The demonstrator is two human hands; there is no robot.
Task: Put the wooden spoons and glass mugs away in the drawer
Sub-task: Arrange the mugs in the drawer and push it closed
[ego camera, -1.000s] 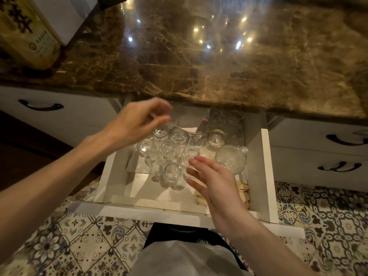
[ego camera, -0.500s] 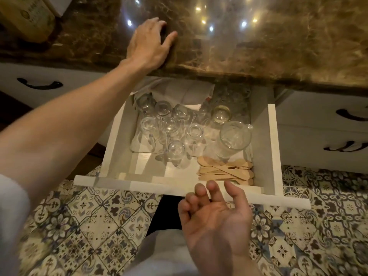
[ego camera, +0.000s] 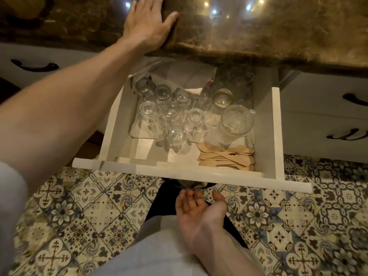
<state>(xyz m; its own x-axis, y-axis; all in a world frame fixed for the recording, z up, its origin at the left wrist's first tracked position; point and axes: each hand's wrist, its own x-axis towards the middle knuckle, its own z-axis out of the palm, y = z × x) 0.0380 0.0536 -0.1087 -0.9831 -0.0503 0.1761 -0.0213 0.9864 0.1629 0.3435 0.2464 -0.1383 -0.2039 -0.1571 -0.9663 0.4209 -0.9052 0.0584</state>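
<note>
The white drawer point(ego camera: 276, 136) stands pulled out under the counter edge, and everything is inside it. The wooden spoons point(ego camera: 227, 159) lie stacked flat in the near right corner, handles running left to right, just beside the drawer's front wall. The glass mugs point(ego camera: 176, 134) crowd the left and middle of the drawer, mouths up, packed close together on a pale liner; one sits nearer than the rest, right at the liner's edge. A larger glass pitcher point(ego camera: 235, 124) stands far of the spoons on the right side, and a gold-rimmed glass point(ego camera: 222, 97) sits beyond it. Crumpled white cloth point(ego camera: 191, 74) fills the far end, partly under the counter overhang.

Now the hands. The left hand point(ego camera: 148, 24) lies palm down on the brown marble counter point(ego camera: 278, 32), fingers spread flat, holding nothing, thumb out to the right. The right hand point(ego camera: 199, 208) is low, just near of the drawer front, palm up, fingers loosely curled toward the dark handle point(ego camera: 191, 186) under the front panel; I cannot tell whether the fingertips touch it.

Patterned floor tiles point(ego camera: 79, 206) spread beneath, and white cabinet drawers with dark handles point(ego camera: 34, 65) flank both sides.
</note>
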